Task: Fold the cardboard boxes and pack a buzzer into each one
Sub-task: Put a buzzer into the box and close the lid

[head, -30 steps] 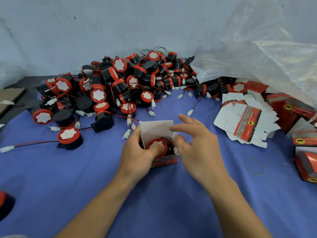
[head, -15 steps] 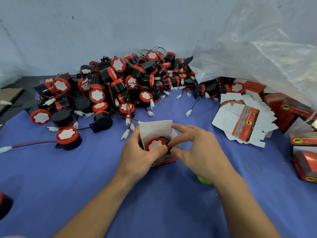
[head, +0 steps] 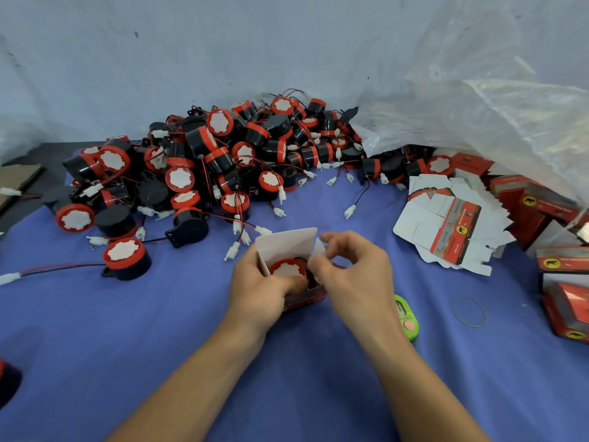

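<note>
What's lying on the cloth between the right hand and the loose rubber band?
In the head view, a small green device with a pink button lies between the right hand and the rubber band, partly hidden behind the wrist.

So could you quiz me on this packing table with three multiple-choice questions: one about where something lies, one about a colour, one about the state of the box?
1. Where does the stack of flat unfolded boxes lie?
A. right of the hands
B. left of the hands
C. on top of the buzzer pile

2. What colour is the cloth on the table?
A. green
B. blue-purple
C. white

3. What state is the box in the hands?
A. sealed shut
B. flat, unfolded
C. open on top, buzzer inside

Answers:
1. A, the flat stack is fanned out to the right of the right hand.
2. B, the bare cloth is blue-purple.
3. C, the buzzer shows through the open top, with the left hand steadying the box and the white flap upright.
</note>
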{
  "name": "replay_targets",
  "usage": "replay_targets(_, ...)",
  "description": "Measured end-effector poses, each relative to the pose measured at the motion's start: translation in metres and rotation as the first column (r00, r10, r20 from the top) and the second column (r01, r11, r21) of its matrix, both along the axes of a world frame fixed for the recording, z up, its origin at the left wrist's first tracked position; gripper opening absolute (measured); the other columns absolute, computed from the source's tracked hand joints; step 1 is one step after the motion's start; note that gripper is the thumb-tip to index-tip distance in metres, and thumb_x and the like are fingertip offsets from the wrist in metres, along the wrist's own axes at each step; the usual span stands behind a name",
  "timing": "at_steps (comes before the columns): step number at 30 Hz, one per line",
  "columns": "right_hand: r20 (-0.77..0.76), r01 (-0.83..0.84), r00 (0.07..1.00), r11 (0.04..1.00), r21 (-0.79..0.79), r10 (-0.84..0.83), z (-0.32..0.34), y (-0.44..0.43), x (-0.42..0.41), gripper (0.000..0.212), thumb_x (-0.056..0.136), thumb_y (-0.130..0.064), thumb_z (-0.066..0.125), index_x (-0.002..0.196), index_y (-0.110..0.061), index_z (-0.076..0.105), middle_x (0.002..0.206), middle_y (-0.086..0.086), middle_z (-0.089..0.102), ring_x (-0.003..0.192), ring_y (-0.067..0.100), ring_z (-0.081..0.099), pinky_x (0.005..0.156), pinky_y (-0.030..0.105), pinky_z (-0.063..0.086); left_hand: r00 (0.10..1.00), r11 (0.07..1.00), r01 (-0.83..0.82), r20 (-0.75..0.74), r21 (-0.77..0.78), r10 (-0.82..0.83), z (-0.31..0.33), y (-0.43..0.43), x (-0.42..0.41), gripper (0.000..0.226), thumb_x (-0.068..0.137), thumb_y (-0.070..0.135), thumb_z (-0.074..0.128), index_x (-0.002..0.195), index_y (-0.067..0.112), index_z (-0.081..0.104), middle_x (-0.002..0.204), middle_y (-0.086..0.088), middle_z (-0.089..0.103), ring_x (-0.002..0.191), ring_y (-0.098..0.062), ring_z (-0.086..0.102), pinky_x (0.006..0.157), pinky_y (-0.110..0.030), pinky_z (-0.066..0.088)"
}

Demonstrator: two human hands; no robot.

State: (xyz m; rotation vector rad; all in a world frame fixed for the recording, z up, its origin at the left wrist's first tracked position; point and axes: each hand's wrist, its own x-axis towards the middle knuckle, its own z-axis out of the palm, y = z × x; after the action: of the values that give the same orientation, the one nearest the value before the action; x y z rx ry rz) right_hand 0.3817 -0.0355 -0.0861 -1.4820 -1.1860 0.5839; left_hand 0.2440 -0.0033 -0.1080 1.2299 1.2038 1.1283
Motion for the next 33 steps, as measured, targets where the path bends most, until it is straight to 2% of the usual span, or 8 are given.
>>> replay_targets(2, -0.163, -0.096, 0.983, 0.994, -0.059, 0.085, 0.002, 0.000, 0.006, 0.035, 0.082, -0.005, 0.071, 0.098, -0.031, 0.056, 0.107, -0.012, 0.074, 0.099, 0.007, 0.071, 0.086, 0.034, 0.058, 0.999, 0.999, -0.032, 0.000, 0.016, 0.032, -0.001, 0.000, 0.001, 0.053, 0.059, 0.002, 0.079, 0.104, 0.031, 0.072, 0.096, 0.011, 0.078, 0.091, -0.010, 0.074, 0.076, -0.031, 0.057)
replay_targets(5, -0.056, -0.266, 0.964, 0.941, -0.210, 0.260, 0.003, 0.001, 0.011, 0.051, 0.085, 0.002, 0.058, 0.120, -0.035, 0.060, 0.109, -0.012, 0.076, 0.102, 0.010, 0.070, 0.089, 0.030, 0.054, 0.999, 0.998, -0.044, -0.004, 0.043, 0.044, -0.001, 0.001, 0.000, 0.053, 0.060, 0.004, 0.080, 0.100, 0.039, 0.073, 0.097, 0.013, 0.078, 0.093, -0.009, 0.074, 0.076, -0.030, 0.057)
replay_targets(10, 0.068, -0.207, 0.971, 0.944, -0.256, 0.231, 0.002, 0.004, 0.007, 0.039, 0.088, -0.006, 0.058, 0.112, -0.036, 0.065, 0.101, -0.018, 0.074, 0.094, 0.003, 0.068, 0.082, 0.022, 0.055, 0.998, 0.995, -0.047, -0.040, 0.089, 0.051, 0.001, 0.001, -0.001, 0.057, 0.064, 0.002, 0.082, 0.096, 0.048, 0.072, 0.095, 0.017, 0.077, 0.089, -0.004, 0.073, 0.075, -0.030, 0.057)
replay_targets(14, 0.105, -0.176, 0.971, 0.942, -0.287, 0.214, 0.002, 0.008, 0.005, 0.032, 0.089, -0.013, 0.057, 0.107, -0.039, 0.061, 0.096, -0.019, 0.071, 0.083, -0.004, 0.062, 0.058, 0.007, 0.043, 0.999, 0.997, 0.024, -0.032, 0.069, -0.022, 0.003, 0.003, -0.006, 0.042, 0.064, 0.015, 0.074, 0.102, 0.035, 0.075, 0.097, 0.014, 0.078, 0.094, -0.007, 0.074, 0.079, -0.030, 0.057)
replay_targets(23, 0.185, -0.119, 0.964, 0.930, -0.348, 0.193, 0.001, 0.015, 0.005, 0.026, 0.080, -0.008, 0.062, 0.093, -0.029, 0.055, 0.089, -0.010, 0.067, 0.080, 0.013, 0.060, 0.048, 0.013, 0.040, 0.988, 0.987, 0.152, -0.002, 0.051, -0.152, 0.010, 0.004, -0.015, 0.050, 0.061, -0.004, 0.069, 0.093, 0.034, 0.079, 0.097, 0.007, 0.079, 0.089, -0.008, 0.074, 0.067, -0.018, 0.057)
replay_targets(28, -0.194, -0.445, 0.895, 0.841, -0.308, 0.402, 0.006, 0.006, 0.018, 0.028, 0.086, -0.022, 0.066, 0.112, -0.030, 0.071, 0.109, -0.010, 0.076, 0.107, 0.016, 0.070, 0.093, 0.031, 0.055, 0.994, 0.992, 0.113, -0.001, 0.057, -0.113, 0.008, 0.005, -0.014, 0.055, 0.072, -0.020, 0.067, 0.098, 0.028, 0.077, 0.095, 0.007, 0.080, 0.089, -0.010, 0.075, 0.067, -0.018, 0.056)
replay_targets(30, -0.308, -0.551, 0.824, 0.800, -0.237, 0.476, 0.010, 0.003, 0.025, 0.027, 0.096, -0.024, 0.057, 0.115, -0.027, 0.076, 0.114, -0.006, 0.077, 0.112, 0.015, 0.069, 0.101, 0.030, 0.053, 0.994, 0.992, 0.112, 0.003, 0.051, -0.113, 0.008, 0.006, -0.014, 0.061, 0.073, -0.020, 0.067, 0.092, 0.037, 0.078, 0.094, 0.009, 0.080, 0.087, -0.008, 0.075, 0.065, -0.017, 0.055)
replay_targets(33, -0.377, -0.525, 0.822, 0.824, -0.213, 0.427, 0.010, 0.003, 0.030, 0.038, 0.102, -0.016, 0.044, 0.111, -0.026, 0.080, 0.113, -0.002, 0.078, 0.111, 0.017, 0.070, 0.104, 0.034, 0.051, 0.993, 0.992, 0.114, -0.005, 0.049, -0.114, 0.007, 0.006, -0.014, 0.066, 0.071, -0.017, 0.069, 0.090, 0.045, 0.077, 0.094, 0.011, 0.079, 0.087, -0.006, 0.074, 0.067, -0.019, 0.055)
